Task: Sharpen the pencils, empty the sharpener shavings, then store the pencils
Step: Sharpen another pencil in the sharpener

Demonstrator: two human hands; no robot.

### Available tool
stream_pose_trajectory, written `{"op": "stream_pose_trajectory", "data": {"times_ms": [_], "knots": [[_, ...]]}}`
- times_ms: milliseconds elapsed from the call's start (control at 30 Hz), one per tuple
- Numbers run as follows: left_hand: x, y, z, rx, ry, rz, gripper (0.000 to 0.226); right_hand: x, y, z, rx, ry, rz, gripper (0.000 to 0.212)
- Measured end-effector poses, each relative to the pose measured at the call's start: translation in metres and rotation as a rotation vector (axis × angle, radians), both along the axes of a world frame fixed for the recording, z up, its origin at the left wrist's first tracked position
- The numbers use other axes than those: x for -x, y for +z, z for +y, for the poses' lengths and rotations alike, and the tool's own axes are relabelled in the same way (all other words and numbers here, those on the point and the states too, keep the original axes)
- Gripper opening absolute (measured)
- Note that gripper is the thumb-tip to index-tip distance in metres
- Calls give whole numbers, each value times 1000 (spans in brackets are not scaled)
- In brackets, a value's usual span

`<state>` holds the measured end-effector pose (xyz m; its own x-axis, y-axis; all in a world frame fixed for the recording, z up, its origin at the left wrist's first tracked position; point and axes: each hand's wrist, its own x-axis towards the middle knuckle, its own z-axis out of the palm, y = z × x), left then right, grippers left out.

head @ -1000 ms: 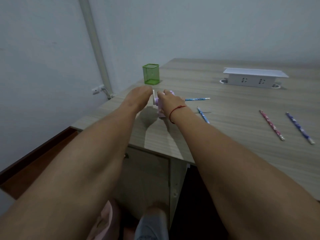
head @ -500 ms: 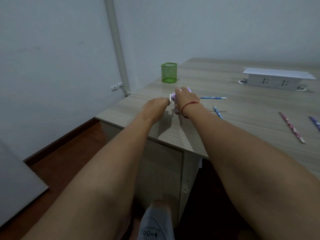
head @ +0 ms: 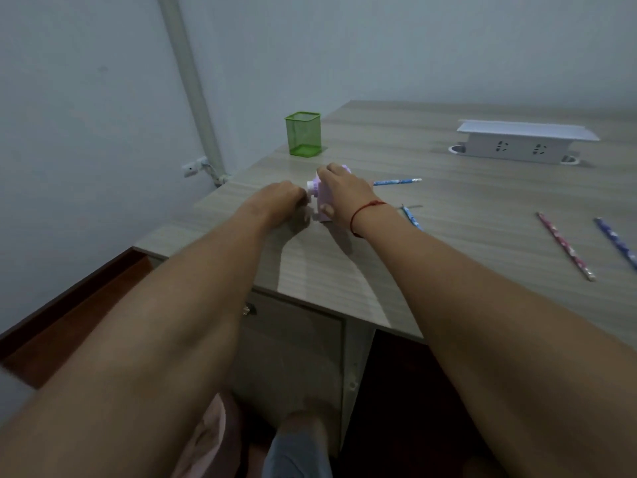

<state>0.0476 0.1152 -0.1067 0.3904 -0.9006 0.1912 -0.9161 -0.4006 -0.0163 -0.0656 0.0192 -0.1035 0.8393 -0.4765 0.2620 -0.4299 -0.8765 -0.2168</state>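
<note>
The right hand (head: pixel 341 191) clamps the lilac sharpener (head: pixel 322 197) on the tabletop (head: pixel 448 243). The left hand (head: pixel 282 200) curls at its white crank (head: pixel 312 192), grip unclear. Loose pencils (head: pixel 396 182) lie right of the sharpener. Hard cranking could tip it, spilling shavings.

Both bare forearms reached forward and converged over the table's near left part, the hands almost meeting. The right hand (head: pixel 341 188) lay palm down over the top of the sharpener (head: pixel 323 203), fingers curled over its far edge and thumb (head: pixel 326 210) pressed down its near side, gripping it. A red string (head: pixel 365 212) circled the right wrist. The left hand (head: pixel 284 199) sat knuckles up just left of it, wrist straight, fingers curled under against the sharpener's white end; whether they pinched anything there could not be made out
</note>
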Motion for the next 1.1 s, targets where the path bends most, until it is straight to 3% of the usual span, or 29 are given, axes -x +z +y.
{"op": "stream_pose_trajectory", "data": {"times_ms": [233,333,667,900,1100], "knots": [[-14,16,-12,109,-32,-156,24,-3,-4,2,55,-68,17,59],[-7,25,-13,191,-57,-202,30,-2,-3,2,35,-95,-8,50],[33,16,22,353,-3,-200,24,-3,7,10,7,-89,34,44],[48,-19,26,184,111,-58,20,-7,9,8,-48,-57,2,40],[15,-16,9,31,35,-24,25,-11,0,-3,-43,-7,-8,52]]}}
